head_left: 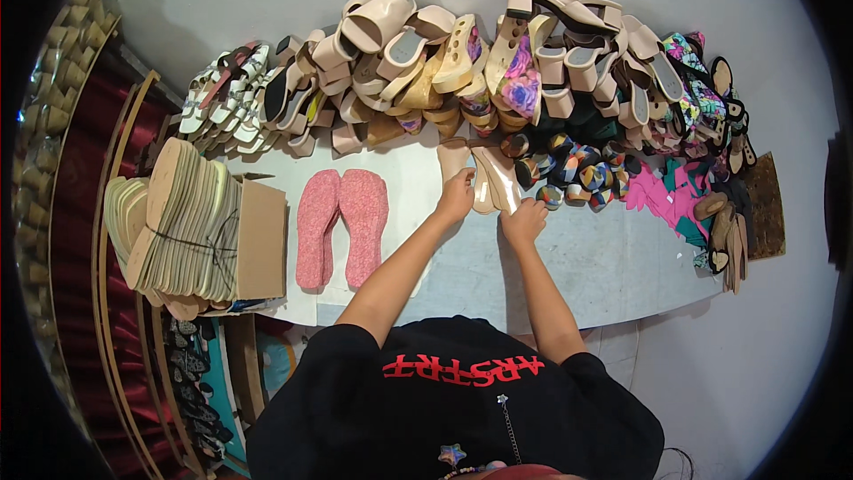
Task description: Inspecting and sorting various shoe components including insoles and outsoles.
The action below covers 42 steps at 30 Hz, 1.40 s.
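Observation:
A pair of glossy beige sandals lies near the middle of the table. My left hand has its fingers closed at the near end of the left beige sandal. With bent fingers, my right hand grips the near end of the right beige sandal. My fingers partly cover both ends. To the left, a pair of pink speckled soles lies flat, apart from my hands. Small multicoloured block heels stand close beyond my right hand.
Beige heeled sandals and floral wedges pile along the wall. At left stand a tied stack of insoles and a cardboard box. Pink fabric scraps lie at right on the pale table.

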{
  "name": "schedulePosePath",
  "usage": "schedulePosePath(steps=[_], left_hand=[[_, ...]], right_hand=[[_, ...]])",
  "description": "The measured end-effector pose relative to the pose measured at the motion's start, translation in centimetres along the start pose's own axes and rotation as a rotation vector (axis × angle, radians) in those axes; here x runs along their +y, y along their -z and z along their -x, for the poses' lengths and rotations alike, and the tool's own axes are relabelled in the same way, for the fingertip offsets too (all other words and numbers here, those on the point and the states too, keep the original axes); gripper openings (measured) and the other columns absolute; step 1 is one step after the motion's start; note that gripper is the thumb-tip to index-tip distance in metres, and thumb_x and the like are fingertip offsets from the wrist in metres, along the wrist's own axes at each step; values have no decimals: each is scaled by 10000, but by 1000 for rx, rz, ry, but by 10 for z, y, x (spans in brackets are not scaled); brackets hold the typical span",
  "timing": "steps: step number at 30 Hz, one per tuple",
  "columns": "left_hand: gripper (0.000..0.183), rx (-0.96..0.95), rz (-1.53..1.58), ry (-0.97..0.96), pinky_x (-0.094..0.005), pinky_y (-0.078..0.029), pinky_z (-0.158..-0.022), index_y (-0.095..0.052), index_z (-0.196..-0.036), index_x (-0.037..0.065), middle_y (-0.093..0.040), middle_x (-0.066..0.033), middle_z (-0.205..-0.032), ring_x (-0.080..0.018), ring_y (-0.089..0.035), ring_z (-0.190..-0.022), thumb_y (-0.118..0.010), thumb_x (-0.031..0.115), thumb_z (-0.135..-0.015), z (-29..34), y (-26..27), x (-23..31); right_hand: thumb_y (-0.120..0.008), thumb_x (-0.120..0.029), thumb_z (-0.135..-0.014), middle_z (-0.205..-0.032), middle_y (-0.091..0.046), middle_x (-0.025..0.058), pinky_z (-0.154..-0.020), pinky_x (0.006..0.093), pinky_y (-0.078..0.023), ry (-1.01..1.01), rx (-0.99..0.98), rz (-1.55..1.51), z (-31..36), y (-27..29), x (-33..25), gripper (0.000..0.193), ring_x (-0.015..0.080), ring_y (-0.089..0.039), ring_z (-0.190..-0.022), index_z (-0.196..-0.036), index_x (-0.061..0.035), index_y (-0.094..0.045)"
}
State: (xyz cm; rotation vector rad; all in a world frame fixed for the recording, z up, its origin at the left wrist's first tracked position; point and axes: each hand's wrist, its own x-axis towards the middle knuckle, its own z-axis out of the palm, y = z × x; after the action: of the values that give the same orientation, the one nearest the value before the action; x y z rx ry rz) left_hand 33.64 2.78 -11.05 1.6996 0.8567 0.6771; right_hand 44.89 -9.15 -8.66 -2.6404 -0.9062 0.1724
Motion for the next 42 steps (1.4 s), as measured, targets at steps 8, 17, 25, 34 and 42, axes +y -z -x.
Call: schedulePosePath(steps=[8,17,25,34,42], left_hand=[[484,39,-259,236,-417,-400,-858,-380,-1166,-69,-511,-303,-1031,-409,-496,-990,-490,22,-703,-32,-39,9],[432,-10,-287,347,-429,-412,-834,-440,-1073,-89,-530,-310,-964,-427,-519,-930,-514,50,-672,-47,-44,-11],[460,109,-492,496,-405,-386,-878,-413,-1080,-101,-522,-297,-1012,-389,-500,-1006,-544,76,-677,-46,-58,28],[448,-64,-147,474,-411,-425,-812,-404,-1059,-78,-543,-281,-989,-387,-539,-945,-575,106,-687,-48,-54,-1],[381,-35,-271,386,-418,-420,-805,-392,-1065,-66,-541,-283,-982,-398,-530,-947,-520,70,-732,-38,-55,21]], right_hand=[[-630,-270,-656,-1033,-462,198,-813,445,-388,108,-84,-209,-26,-13,2,496,363,-426,-986,-1040,16,-502],[-618,-175,-681,-1008,-459,214,-835,432,-375,146,-117,-233,-32,-25,-15,418,372,-430,-977,-1020,35,-494],[-579,-108,-679,-954,-527,256,-812,396,-401,223,-96,-524,-45,-34,-1,393,381,-503,-901,-1016,74,-492],[-562,-101,-687,-968,-530,207,-799,413,-408,184,-290,-50,-43,14,-17,407,364,-503,-926,-1087,-35,-519],[-667,-191,-653,-1023,-474,142,-772,419,-396,408,133,-15,-93,32,-33,533,317,-455,-971,-1142,-118,-467]])
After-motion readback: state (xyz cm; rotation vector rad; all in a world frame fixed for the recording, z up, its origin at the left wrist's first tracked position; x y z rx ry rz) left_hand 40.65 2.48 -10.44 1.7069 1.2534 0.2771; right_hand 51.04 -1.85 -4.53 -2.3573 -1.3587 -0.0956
